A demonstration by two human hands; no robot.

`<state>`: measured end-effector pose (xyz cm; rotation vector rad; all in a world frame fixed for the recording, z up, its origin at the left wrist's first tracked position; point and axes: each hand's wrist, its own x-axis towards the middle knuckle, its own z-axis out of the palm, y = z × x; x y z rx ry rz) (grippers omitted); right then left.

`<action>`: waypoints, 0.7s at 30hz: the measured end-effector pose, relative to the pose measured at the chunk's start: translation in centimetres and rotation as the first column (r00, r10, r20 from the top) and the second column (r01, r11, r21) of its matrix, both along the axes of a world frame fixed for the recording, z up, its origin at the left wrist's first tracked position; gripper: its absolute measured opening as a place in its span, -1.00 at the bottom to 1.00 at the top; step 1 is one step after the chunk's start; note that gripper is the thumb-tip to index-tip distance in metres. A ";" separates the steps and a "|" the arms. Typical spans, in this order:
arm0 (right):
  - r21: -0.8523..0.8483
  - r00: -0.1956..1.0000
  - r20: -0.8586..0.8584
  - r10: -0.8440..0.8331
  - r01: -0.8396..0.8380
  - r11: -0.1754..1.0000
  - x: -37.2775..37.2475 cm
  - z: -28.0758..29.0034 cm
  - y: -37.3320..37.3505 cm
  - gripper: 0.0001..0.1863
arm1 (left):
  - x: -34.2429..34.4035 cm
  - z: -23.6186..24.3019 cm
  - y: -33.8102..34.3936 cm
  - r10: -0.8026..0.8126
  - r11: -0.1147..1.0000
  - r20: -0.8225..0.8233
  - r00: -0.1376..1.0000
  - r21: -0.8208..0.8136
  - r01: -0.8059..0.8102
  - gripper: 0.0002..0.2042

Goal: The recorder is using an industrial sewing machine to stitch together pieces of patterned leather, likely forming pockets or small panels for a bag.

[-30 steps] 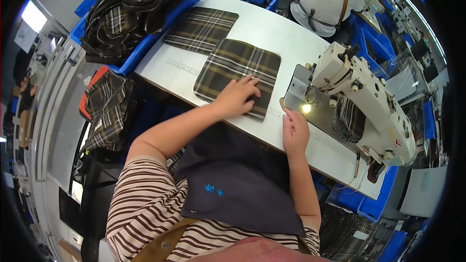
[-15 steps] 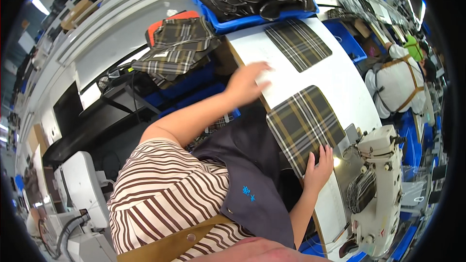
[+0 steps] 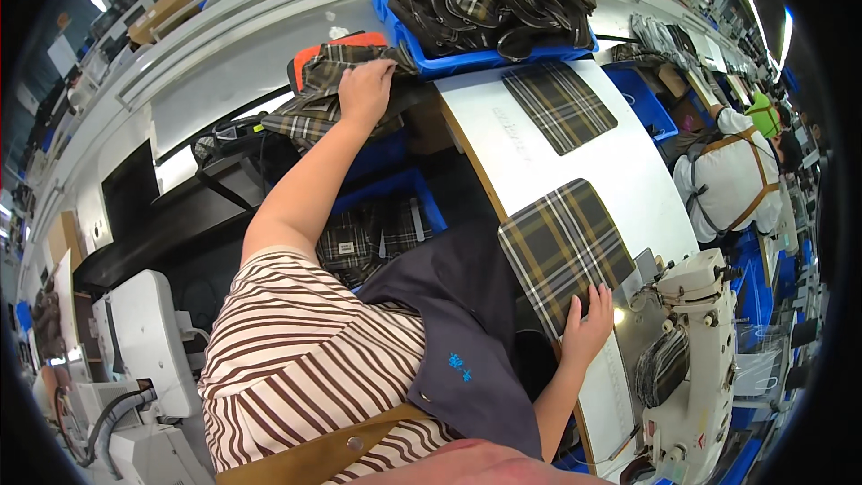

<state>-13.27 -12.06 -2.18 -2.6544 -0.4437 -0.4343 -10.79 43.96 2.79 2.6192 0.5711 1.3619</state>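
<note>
The left hand (image 3: 366,94) curls at a crumpled brown plaid cloth pile (image 3: 321,83), its grip impossible to tell. On the white tabletop (image 3: 642,198), the right hand (image 3: 587,330) lies open over a round-cornered brown plaid fabric panel (image 3: 567,242) near the cream metal sewing machine (image 3: 708,350); a sideways drag could skew the panel, and a hard tug could spill the pile

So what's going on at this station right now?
A person has their left hand at a loose pile of plaid cloth beside the blue bin; whether it grips a piece is unclear. Their right hand rests, fingers spread, on the near plaid panel, beside the sewing machine. A second plaid panel lies flat farther along the white table.
</note>
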 end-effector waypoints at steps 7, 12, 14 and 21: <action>-0.010 0.999 0.052 -0.007 0.008 1.000 0.0 0.5 0.1 -0.57 | -2.1 12.0 -12.5 -0.585 0.808 -0.026 0.811 0.067 0.585 -0.84; 0.012 0.995 0.097 0.012 -0.013 1.000 0.1 0.7 0.7 -0.60 | 1.7 15.0 -21.4 -0.821 0.212 0.348 0.453 -0.550 0.808 -0.77; 0.043 0.999 -0.025 -0.034 0.035 0.998 -0.1 1.0 0.4 -0.62 | 5.0 13.6 -25.1 -0.834 0.090 0.382 0.398 -0.617 0.782 -0.76; -0.173 0.998 -0.033 -0.044 0.037 0.984 -0.3 1.2 0.5 -0.55 | 14.9 -1.3 -31.2 -0.820 0.515 -0.225 0.527 -0.691 0.508 -0.70</action>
